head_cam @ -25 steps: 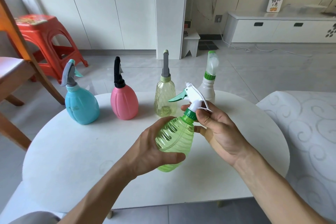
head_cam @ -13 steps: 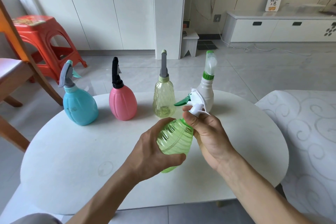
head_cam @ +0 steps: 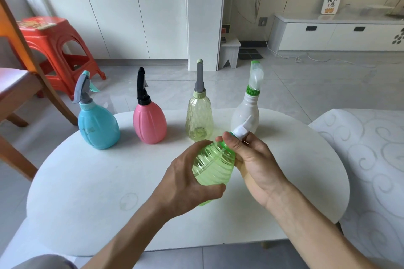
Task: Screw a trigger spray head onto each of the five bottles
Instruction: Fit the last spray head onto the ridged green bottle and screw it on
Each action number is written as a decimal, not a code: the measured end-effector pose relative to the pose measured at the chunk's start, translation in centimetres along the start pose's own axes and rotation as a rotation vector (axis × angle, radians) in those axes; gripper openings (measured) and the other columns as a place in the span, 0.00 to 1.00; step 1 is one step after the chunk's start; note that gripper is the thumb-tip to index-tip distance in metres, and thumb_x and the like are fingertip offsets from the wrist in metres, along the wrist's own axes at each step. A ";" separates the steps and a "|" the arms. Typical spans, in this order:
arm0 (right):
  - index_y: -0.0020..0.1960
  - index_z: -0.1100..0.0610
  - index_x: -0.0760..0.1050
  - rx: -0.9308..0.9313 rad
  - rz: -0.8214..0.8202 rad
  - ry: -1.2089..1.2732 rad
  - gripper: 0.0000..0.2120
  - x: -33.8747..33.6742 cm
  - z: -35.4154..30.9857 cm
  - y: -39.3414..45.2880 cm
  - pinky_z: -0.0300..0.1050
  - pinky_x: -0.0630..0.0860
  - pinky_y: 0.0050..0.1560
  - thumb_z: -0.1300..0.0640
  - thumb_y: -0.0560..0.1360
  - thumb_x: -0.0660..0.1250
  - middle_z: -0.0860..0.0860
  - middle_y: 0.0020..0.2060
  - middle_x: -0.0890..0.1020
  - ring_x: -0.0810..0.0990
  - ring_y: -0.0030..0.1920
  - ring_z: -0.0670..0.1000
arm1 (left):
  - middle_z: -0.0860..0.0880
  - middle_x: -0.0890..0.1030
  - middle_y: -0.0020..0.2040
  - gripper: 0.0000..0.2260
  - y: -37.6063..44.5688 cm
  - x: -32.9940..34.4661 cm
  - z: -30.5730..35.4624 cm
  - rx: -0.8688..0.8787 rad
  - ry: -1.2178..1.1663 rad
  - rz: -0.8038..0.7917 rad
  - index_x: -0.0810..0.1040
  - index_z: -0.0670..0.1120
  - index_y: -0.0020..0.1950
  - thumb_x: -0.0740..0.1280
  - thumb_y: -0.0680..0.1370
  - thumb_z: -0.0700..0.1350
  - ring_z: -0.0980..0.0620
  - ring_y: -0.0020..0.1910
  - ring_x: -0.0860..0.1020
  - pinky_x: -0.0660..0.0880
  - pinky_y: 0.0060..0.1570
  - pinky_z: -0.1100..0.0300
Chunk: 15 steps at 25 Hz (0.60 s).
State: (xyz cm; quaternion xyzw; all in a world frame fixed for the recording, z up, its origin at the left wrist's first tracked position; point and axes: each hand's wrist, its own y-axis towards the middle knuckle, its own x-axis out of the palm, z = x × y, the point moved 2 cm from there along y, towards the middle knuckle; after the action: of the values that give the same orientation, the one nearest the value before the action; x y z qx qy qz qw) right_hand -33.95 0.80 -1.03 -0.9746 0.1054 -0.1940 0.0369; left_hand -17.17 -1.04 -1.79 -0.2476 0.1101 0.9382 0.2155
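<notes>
Left hand [head_cam: 185,183] grips green bottle [head_cam: 213,166], tilted, held above table [head_cam: 87,214] middle. Right hand [head_cam: 255,161] fingers [head_cam: 229,143] clamped around white spray head [head_cam: 241,130] at bottle neck. Along far table edge, upright with heads on: blue bottle [head_cam: 98,126], pink bottle [head_cam: 149,123], yellow bottle [head_cam: 199,119], white bottle [head_cam: 246,113].

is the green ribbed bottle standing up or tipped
Tipped. The clear green ribbed bottle is held off the white table, neck leaning up and right, left hand gripping its body, right hand at the neck.
</notes>
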 end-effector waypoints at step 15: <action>0.49 0.55 0.81 0.043 0.070 -0.121 0.17 0.2 -0.5 -0.4 0.47 0.81 0.49 0.41 0.71 0.74 0.51 0.46 0.88 0.87 0.47 0.51 | 0.54 0.78 0.65 0.41 -0.2 0.1 0.8 0.116 0.278 0.147 0.70 0.50 0.74 0.74 0.62 0.55 0.47 0.60 0.76 0.74 0.58 0.53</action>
State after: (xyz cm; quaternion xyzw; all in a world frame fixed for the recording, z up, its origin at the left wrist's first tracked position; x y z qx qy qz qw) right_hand -33.86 1.09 -0.41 -0.9793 0.1327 -0.1355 0.0706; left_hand -17.47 -0.59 -1.14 -0.3535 0.2104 0.9002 0.1429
